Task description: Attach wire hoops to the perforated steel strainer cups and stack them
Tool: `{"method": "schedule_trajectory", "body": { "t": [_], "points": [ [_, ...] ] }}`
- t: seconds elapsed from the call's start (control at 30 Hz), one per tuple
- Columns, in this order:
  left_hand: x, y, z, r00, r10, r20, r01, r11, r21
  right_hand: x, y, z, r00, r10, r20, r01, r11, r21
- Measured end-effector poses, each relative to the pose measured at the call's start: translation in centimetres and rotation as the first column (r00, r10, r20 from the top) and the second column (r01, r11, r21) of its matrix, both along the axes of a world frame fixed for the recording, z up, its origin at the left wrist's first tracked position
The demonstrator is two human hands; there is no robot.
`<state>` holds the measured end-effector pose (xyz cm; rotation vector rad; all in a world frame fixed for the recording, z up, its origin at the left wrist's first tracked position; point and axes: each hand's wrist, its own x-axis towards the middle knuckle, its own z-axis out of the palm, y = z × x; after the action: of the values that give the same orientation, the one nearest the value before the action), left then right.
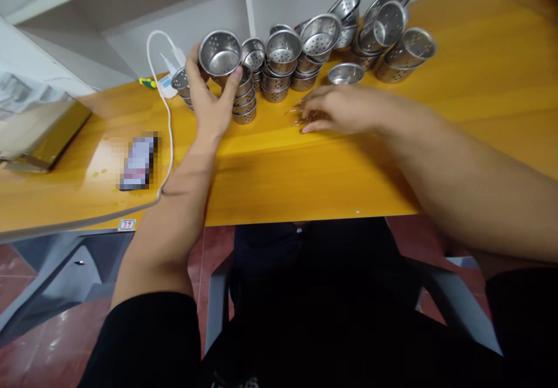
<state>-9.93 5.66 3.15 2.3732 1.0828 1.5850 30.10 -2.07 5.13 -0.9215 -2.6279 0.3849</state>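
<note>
My left hand (pixel 213 108) grips a perforated stainless steel strainer cup (pixel 220 57), thumb on its right side and fingers round its left. The cup is tilted so that I see into it, above a stack of similar cups (pixel 244 109). Over the tabletop, my right hand (pixel 342 109) has curled fingers around thin copper-coloured wire pieces (pixel 297 109), whose ends poke out past the fingertips. How many it holds is hidden. Just behind that hand sits a single shallow metal cup (pixel 346 74).
More stacked perforated cups (pixel 282 54) line the back, with leaning stacks (pixel 383 28) at the right. On the left are a phone (pixel 139 162), a white cable (pixel 170 138), a power strip (pixel 168 86), a yellow-green tool (pixel 147 83) and a cardboard box (pixel 43 126). The yellow table (pixel 279 184) has its edge before me.
</note>
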Motion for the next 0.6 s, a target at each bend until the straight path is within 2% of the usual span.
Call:
{"method": "schedule_trajectory", "body": {
  "t": [0.07,0.13,0.27,0.33,0.4,0.47,0.6],
  "points": [
    [-0.5,0.0,-0.2,0.989,-0.05,-0.137,0.03,0.989,-0.142,0.0,0.1,-0.5,1.0,-0.023,-0.009,0.023,1.0,0.017],
    [-0.4,-0.4,-0.4,0.99,-0.018,-0.14,-0.008,0.983,-0.185,0.0,0.0,-0.7,0.998,-0.04,-0.047,0.041,0.999,0.032],
    [0.1,0.1,-1.3,0.992,0.09,0.091,-0.081,0.991,-0.102,0.0,-0.4,-0.5,0.997,-0.034,-0.071,0.038,0.998,0.044],
    [-0.2,1.2,-2.0,0.991,0.105,0.077,-0.098,0.991,-0.089,-0.1,-0.5,-0.3,0.998,-0.026,-0.062,0.027,1.0,0.013],
    [-0.8,2.4,-2.6,0.994,0.105,-0.028,-0.108,0.989,-0.102,-0.3,-0.7,-0.2,0.997,-0.027,-0.079,0.025,1.0,-0.017],
    [-1.2,3.0,-3.1,0.993,0.099,-0.067,-0.104,0.992,-0.077,-0.5,-0.7,-0.3,0.995,-0.027,-0.098,0.025,0.999,-0.024],
    [-0.8,2.1,-3.1,0.995,0.093,0.032,-0.093,0.996,-0.009,-0.6,-0.7,-0.6,0.993,-0.004,-0.114,0.007,1.0,0.026]
  ]
}}
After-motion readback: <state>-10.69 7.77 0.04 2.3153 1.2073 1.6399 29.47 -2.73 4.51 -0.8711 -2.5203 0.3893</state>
